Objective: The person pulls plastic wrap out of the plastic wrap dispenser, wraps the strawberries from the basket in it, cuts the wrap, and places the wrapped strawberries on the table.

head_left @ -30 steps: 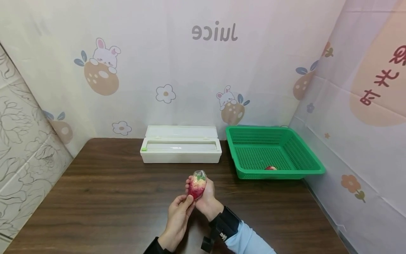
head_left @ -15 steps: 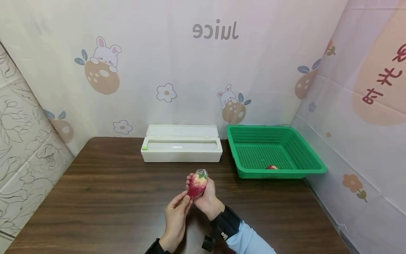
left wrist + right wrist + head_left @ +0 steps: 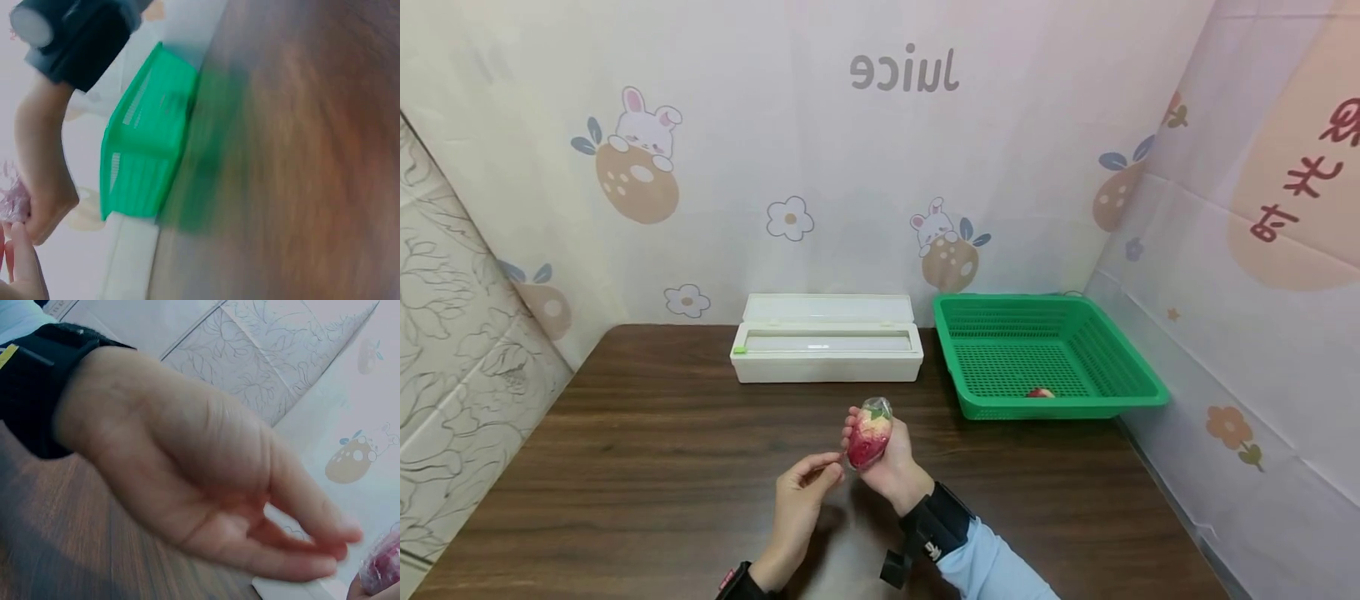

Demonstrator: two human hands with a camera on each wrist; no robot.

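My right hand [image 3: 895, 475] grips a large strawberry-like fruit [image 3: 869, 437], red below, cream above, with a green top, wrapped in clear film. Its fingers curl behind the fruit, above the table. Close to the fruit's lower left, my left hand [image 3: 797, 504] has thumb and fingertips near each other. In the right wrist view the left hand [image 3: 200, 450] stands a little apart from the wrapped fruit [image 3: 384, 562], and nothing shows between its fingers. At the left edge of the left wrist view, the crinkled film wrap [image 3: 14, 201] and the left fingers [image 3: 24, 262] are partly cut off.
A white cling-film dispenser [image 3: 827, 369], lid raised, stands at the back of the wooden table [image 3: 647, 467]. To its right is a green plastic basket [image 3: 1045, 411] with a red-and-cream fruit [image 3: 1040, 392] inside. Printed cloth [image 3: 850, 167] hangs behind and at the sides.
My left hand has drawn away from the fruit's lower end, down and to the left. My right hand keeps its hold on the fruit almost in place.
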